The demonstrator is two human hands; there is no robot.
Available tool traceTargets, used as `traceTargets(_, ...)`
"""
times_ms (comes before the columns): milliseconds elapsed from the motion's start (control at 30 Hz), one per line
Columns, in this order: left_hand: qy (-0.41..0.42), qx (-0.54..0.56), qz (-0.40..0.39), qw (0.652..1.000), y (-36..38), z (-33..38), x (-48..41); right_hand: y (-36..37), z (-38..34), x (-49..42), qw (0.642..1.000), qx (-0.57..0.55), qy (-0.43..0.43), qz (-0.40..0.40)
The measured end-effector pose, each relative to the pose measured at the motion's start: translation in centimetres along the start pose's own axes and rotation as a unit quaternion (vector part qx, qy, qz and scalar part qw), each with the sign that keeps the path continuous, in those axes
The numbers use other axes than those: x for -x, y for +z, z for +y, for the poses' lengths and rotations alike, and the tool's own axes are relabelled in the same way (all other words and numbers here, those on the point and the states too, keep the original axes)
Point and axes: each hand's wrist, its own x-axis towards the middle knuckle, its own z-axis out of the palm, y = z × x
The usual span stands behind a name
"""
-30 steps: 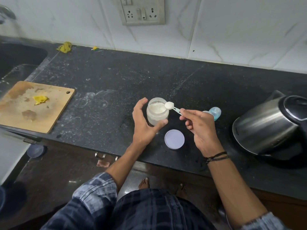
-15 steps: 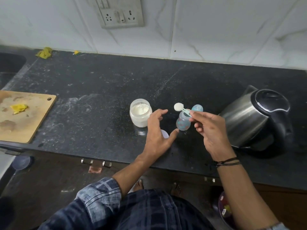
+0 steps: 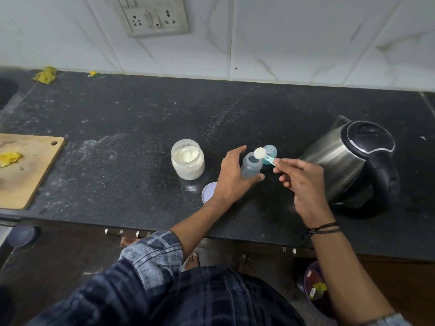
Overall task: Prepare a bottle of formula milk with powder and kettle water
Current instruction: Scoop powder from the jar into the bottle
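Left hand (image 3: pixel 231 177) curls thumb and fingers round the translucent blue baby bottle (image 3: pixel 251 167), upright on the speckled black counter (image 3: pixel 141 114). Right hand (image 3: pixel 303 184) pinches the teal scoop (image 3: pixel 263 155), its round bowl heaped with white powder over the bottle's mouth. Clear powder jar (image 3: pixel 187 162) sits at the bottle's nine o'clock, brushed-steel kettle (image 3: pixel 348 161) at three.

No readable text shows on the jar (image 3: pixel 187 165), bottle (image 3: pixel 250 167) or kettle (image 3: pixel 329 161).

Black counter (image 3: pixel 141 118) carries powder jar (image 3: pixel 187 162), lid (image 3: pixel 208 191), bottle (image 3: pixel 250 167), kettle (image 3: pixel 348 158), cutting board (image 3: pixel 26 170).
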Motion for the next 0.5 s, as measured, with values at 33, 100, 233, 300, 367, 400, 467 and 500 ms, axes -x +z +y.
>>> traceTargets(33,-0.005,-0.004,-0.004,1.0,0.0,0.1,-0.2,0.1,0.0,0.0,1.0,0.006,-0.007,0.0)
traceTargets(100,-0.01,-0.009,-0.005,1.0,-0.1,0.2,-0.5,0.3,-0.1,0.1,1.0,0.02,-0.018,0.001)
traceTargets(233,-0.016,-0.013,-0.001,1.0,-0.3,0.3,-0.6,0.7,0.0,0.2,0.998,0.048,-0.03,0.006)
traceTargets(300,-0.015,-0.019,0.002,1.0,-0.4,0.3,-0.5,0.8,0.1,0.2,0.997,0.066,-0.04,0.009)
traceTargets(367,-0.011,-0.02,0.007,1.0,-0.4,0.3,-0.5,0.9,0.3,0.3,0.995,0.088,-0.054,0.013)
traceTargets(400,-0.01,-0.02,0.008,1.0,-0.4,0.3,-0.5,1.0,0.4,0.3,0.993,0.098,-0.061,0.015)
traceTargets(467,-0.007,-0.024,0.008,1.0,-0.4,0.2,-0.5,1.1,0.5,0.4,0.991,0.11,-0.071,0.022)
traceTargets(500,-0.006,-0.027,0.008,1.0,-0.5,0.2,-0.5,1.2,0.5,0.5,0.99,0.114,-0.075,0.025)
